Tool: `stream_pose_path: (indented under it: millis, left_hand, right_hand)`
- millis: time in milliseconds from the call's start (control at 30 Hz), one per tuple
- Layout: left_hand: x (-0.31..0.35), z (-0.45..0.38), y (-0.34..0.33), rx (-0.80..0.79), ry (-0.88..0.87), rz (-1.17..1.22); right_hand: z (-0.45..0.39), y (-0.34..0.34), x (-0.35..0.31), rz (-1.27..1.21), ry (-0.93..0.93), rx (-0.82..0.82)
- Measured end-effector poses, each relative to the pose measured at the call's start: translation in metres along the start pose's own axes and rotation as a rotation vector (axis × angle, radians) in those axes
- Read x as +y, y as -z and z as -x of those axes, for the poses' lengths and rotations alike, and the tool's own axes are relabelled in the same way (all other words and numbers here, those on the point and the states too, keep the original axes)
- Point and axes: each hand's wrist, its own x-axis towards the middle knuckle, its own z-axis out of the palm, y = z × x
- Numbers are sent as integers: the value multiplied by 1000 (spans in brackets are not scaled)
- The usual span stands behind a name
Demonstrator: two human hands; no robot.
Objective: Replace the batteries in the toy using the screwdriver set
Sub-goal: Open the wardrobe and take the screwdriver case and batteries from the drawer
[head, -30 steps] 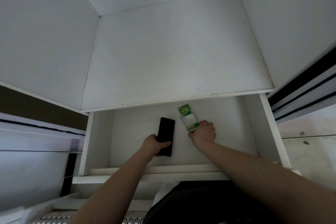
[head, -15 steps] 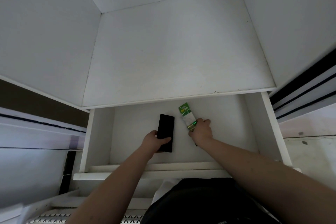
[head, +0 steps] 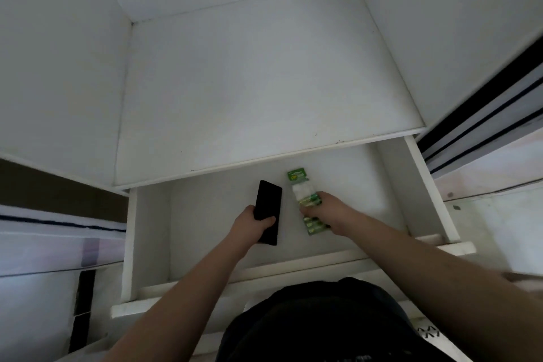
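We reach into the open white drawer (head: 417, 185) with both hands. Our left hand (head: 249, 222) wraps its fingers round a flat black case (head: 267, 209) (we think it holds the screwdriver set). At about three o'clock from it, our right hand (head: 326, 210) curls round the green battery pack (head: 305, 200), near the pack's lower half. We hold both so we can lift them out together. We see no toy here yet.

Both your arms reach forward and down; your left hand (head: 249, 222) grips with curled fingers, and your right hand (head: 329, 210) pinches likewise.
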Motion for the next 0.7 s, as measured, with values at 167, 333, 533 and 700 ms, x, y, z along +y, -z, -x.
stream_pose_path:
  millis: [167,333,533,700]
  left_hand:
    - [5,6,5,-101,-127,-71]
    - [17,12,2,-165,-266,-158]
    - [32,25,-5,-221,-391,-179]
    - [53,41,-14,-289,-474,-137]
  right_hand:
    - [34,17,-6,-130,-51,71]
    - [71,13,-11,-321,-50,163]
    - [108,8,-18,-501,26,253]
    - [135,7,-23,-610,100,367]
